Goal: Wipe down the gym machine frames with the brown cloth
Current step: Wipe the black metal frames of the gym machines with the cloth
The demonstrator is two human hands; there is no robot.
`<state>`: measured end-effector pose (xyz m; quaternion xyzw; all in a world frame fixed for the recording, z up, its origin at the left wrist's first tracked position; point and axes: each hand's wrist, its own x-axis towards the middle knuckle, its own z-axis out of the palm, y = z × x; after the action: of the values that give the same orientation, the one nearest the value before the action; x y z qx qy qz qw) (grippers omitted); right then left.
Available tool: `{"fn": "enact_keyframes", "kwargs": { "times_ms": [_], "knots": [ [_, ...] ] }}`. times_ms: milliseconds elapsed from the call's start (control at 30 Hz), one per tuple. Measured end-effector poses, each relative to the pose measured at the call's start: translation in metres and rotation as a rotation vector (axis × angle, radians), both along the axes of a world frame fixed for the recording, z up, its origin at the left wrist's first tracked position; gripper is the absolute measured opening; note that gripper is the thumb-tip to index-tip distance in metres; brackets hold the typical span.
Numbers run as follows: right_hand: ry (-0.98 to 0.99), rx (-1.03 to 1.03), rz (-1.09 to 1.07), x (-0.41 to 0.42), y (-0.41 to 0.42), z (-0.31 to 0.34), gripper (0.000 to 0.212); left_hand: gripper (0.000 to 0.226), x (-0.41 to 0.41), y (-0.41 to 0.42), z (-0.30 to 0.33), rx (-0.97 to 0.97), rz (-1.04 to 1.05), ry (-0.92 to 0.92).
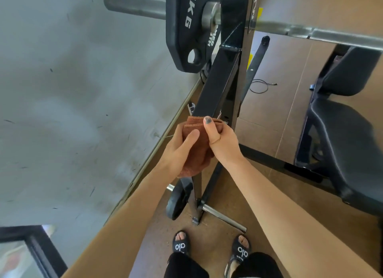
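Both hands grip brown cloth [195, 145] against black frame post [217, 84]: left hand [178, 151] fingers curled under, right hand [222, 140] thumb on top. Cloth hides post section. Weight plate [192, 28] cropped, reads "0KG"; sandals [240, 251] read "alo".

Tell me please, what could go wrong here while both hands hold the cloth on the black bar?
The weight plate hangs right above the left hand and right hand; wiping upward could knock knuckles against it. The cloth is bunched, so a loose end might catch on the frame. Toes in open sandals sit near the low peg.
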<state>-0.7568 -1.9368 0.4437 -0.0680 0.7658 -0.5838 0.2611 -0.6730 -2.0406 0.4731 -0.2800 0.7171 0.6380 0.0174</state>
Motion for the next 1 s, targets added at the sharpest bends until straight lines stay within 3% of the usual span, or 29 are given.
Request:
{"fn": "enact_keyframes", "kwargs": {
  "times_ms": [100,200,267,333,433,767,1000],
  "knots": [
    [-0.115,0.001,-0.117,-0.006,-0.004,0.018,0.056,0.061,-0.004,0.007,-0.010,-0.301,0.058,0.068],
    [0.015,-0.056,-0.301,-0.030,-0.020,0.053,0.088,0.073,-0.010,0.001,-0.018,-0.500,-0.001,0.059],
    [0.161,0.055,-0.283,-0.046,-0.043,0.069,0.110,0.082,-0.023,-0.001,-0.015,-0.638,-0.029,-0.004],
    [0.242,0.298,-0.257,-0.052,-0.063,0.076,0.117,0.088,-0.037,0.000,-0.010,-0.738,-0.034,-0.055],
    [0.379,0.482,-0.271,-0.054,-0.069,0.069,0.108,0.079,-0.042,0.002,-0.008,-0.732,0.023,0.007],
    [0.506,0.406,-0.224,-0.055,-0.056,0.053,0.099,0.072,0.020,0.024,-0.058,-0.634,0.231,0.112],
    [0.220,0.086,-0.116,-0.070,-0.028,0.066,0.067,0.067,-0.011,0.009,-0.031,-0.676,0.146,-0.064]
  ]
}}
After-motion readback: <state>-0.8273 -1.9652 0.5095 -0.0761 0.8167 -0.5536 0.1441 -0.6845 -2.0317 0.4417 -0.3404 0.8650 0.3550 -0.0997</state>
